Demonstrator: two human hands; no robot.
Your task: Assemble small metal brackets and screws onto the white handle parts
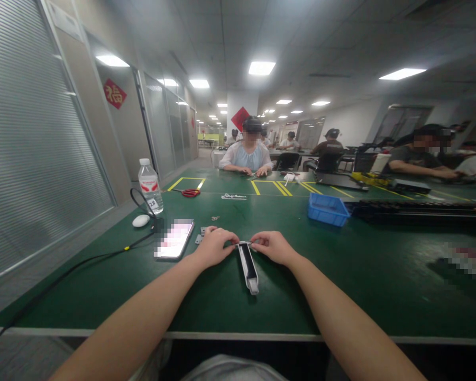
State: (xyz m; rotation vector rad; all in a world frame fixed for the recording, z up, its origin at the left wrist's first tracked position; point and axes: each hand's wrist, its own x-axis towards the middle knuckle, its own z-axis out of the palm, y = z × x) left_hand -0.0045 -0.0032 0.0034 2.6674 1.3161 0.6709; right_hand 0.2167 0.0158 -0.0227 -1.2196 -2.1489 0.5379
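Note:
A long, narrow white object with a black inner face [249, 267] lies on the green table in front of me, its tapered pale end towards me. A thin white strip [244, 243] crosses its far end. My left hand [218, 246] pinches the strip's left end between thumb and fingertips. On the other side my right hand [273, 246] has its fingers closed at the right end of the strip. The fingertips hide how the strip is fixed. Small grey metal pieces [199, 238] lie beside my left hand, partly covered by it.
To the left are a lit phone [176, 241], a water bottle [149, 185], a white mouse-like object [140, 221] and a black cable [91, 259]. Red-handled scissors [191, 193] lie farther back. A blue bin [328, 209] stands right. Another person [248, 153] sits opposite.

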